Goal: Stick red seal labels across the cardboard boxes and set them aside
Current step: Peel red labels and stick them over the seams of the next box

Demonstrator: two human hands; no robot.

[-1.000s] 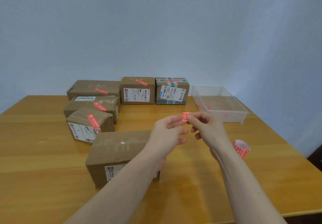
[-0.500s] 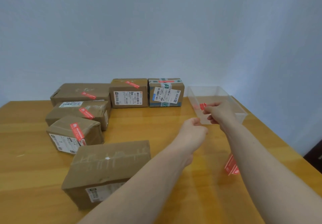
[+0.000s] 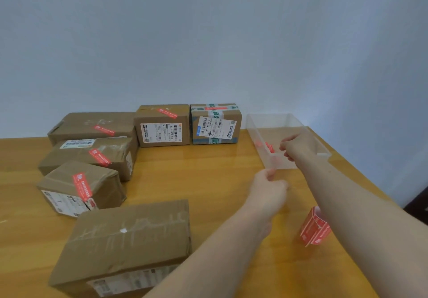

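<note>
Sealed: five boxes (image 3: 97,158) sit in an arc from 9 to 12 o'clock on the desk (image 3: 208,177), each with a red label stuck across its top.
Left: the near box (image 3: 129,239) at 7 o'clock carries no red label; its top shows only clear tape and a small white spot.
Stage: judged as between labels; the near box has yet to be sealed and set with the others.
Right hand (image 3: 298,147): reaches to the clear tray (image 3: 252,124) at 1 o'clock, fingers curled at its near wall; a small red scrap (image 3: 269,147) lies just beside them, but whether it is pinched cannot be told.
Left hand (image 3: 268,186): fingers curled with the thumb pressed to them; something thin may be held there, too blurred to say.
Roll (image 3: 315,228): red labels on the desk at 4 o'clock, beside the right forearm, touched by neither hand.
Near box's look: brown cardboard, creased, a white shipping slip on its front face.
</note>
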